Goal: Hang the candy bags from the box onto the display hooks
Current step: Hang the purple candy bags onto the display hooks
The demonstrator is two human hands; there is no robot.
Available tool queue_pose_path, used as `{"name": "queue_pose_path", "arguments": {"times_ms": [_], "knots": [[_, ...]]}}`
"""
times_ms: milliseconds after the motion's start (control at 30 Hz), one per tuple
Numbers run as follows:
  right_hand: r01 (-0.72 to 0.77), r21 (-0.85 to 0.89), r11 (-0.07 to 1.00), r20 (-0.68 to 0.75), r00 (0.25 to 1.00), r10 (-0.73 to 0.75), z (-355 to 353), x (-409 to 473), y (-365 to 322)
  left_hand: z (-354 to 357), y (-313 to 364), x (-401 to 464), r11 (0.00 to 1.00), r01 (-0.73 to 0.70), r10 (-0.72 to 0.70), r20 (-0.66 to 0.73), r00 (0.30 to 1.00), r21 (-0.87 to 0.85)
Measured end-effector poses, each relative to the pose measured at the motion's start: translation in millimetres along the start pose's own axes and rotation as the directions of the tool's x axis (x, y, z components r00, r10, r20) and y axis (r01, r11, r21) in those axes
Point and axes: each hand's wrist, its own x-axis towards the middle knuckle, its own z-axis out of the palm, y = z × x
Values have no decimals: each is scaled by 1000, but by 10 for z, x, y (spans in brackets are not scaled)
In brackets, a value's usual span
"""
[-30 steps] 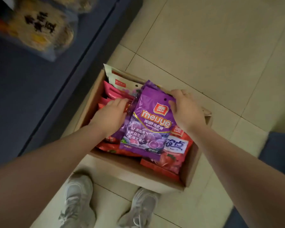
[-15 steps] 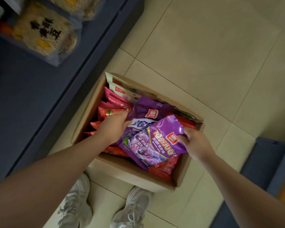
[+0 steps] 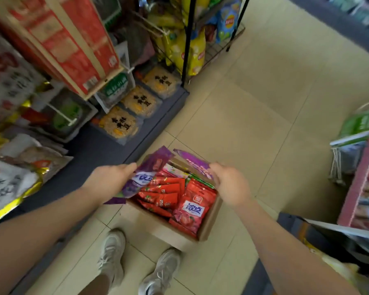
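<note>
1. Here, my left hand (image 3: 110, 180) grips a glossy purple candy bag with a white label (image 3: 146, 177), fingers curled at its edge, holding it over the left side of the box.
2. My right hand (image 3: 230, 184) holds a second purple foil candy bag (image 3: 193, 161), raised above the box's far right corner; the fingers are hidden behind the hand, so I cannot tell how tightly they close.
3. The open brown cardboard box (image 3: 164, 227) sits on the beige tiled floor (image 3: 254, 107), just ahead of my pale grey sneakers (image 3: 112, 254).
4. Red foil candy bags (image 3: 168, 194) fill the box.
5. To the left, a dark shelf base (image 3: 158, 116) carries clear packets of yellow snacks (image 3: 118, 124).
</note>
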Motion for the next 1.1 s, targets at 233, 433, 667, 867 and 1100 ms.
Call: {"name": "queue_pose_path", "arguments": {"times_ms": [233, 433, 667, 867, 1100], "knots": [[352, -158, 922, -243, 892, -382, -1725, -217, -1218, -1452, -100, -1394, 971, 240, -236, -251, 939, -14], [647, -310, 697, -300, 629, -717, -2770, -369, -2466, -2460, -221, -2633, 900, 435, -392, -495, 776, -32], [721, -491, 488, -414, 300, -859, -3342, -665, -3915, -3086, -625, -3835, 780, 567, -573, -669, 474, -266], [828, -236, 509, -495, 348, -796, -3655, -837, -5045, -3266, -1014, -4727, 740, 572, -589, -752, 296, -354], [873, -164, 460, -631, 265, -729, -3971, -1022, -5981, -3375, -1515, -5464, 818, 402, -471, -880, 61, -411]]}}
